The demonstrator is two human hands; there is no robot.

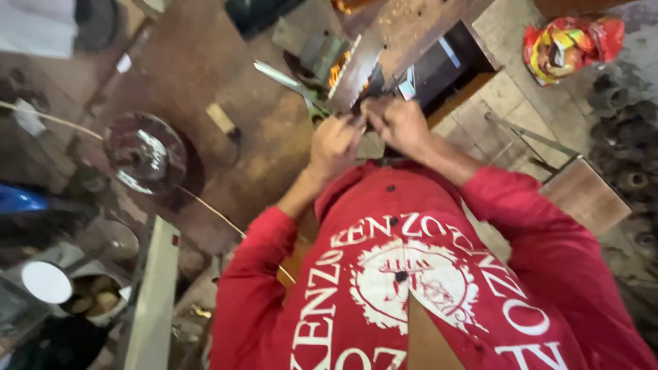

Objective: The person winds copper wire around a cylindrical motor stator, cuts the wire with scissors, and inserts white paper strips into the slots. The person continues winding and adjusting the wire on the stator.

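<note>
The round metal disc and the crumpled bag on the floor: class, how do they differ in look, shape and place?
The round metal disc is dark, shiny and smooth; the crumpled bag is bright red and yellow, wrinkled. The disc is flat and circular; the bag has no regular shape. The disc lies at the picture's left, the bag at its top right corner. Both lie apart from the person's hands.

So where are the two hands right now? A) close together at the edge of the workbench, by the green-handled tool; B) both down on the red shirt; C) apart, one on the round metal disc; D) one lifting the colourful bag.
A: the left hand and right hand meet close together at the workbench edge, next to the green-handled tool.
</note>
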